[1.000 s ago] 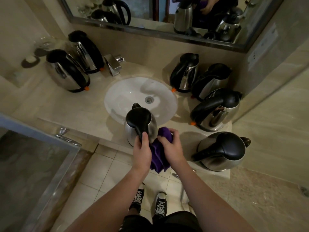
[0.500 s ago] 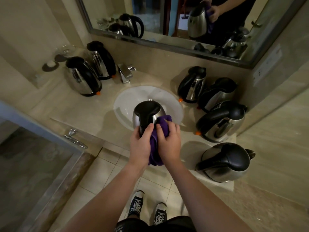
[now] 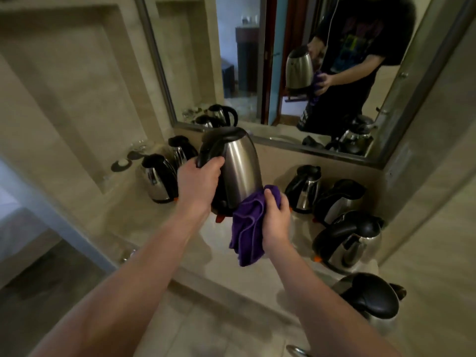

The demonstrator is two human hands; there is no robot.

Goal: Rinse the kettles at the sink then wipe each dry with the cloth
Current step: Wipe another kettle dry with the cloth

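No legible text — shirt print in the mirror too blurred.

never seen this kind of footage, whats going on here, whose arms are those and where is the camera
There is no machine here. A person wears a wide-angle camera on the head, looking down at their own two arms. The left hand grips the black handle of a steel kettle lifted above the counter. The right hand holds a purple cloth against the kettle's lower side, wiping it. Other kettles stand on the beige counter: two on the left, four on the right. The mirror behind shows the same person from the front.
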